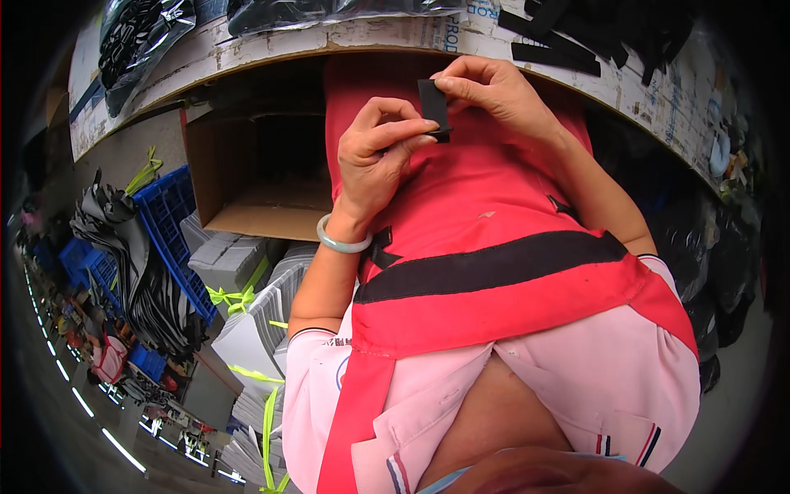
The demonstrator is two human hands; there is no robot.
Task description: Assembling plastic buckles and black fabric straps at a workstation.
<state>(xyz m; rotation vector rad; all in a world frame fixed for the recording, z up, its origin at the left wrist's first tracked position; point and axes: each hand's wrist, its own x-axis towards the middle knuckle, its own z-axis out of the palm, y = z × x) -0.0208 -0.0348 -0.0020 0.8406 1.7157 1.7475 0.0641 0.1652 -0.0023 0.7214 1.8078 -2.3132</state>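
Between my hands, above the lap of my red apron (pixel 461 177), is a short black strap piece (pixel 432 102). My left hand (pixel 377 152) pinches its lower end, where the strip seems folded over, between thumb and fingers. The thumb and index finger of my right hand (pixel 494 92) grip its upper corner. What lies behind the fingers is hidden. Loose black strips (pixel 553 56) of a similar look lie on the table to the right of my hands.
The worktable (pixel 280 39) edge runs just beyond my hands, with a plastic bag of black pieces (pixel 136 49) on it. Left of me stand an open cardboard box (pixel 263 216), tied grey stacks (pixel 234 262) and a blue crate (pixel 173 235). Dark plastic bags (pixel 724 272) sit at the right.
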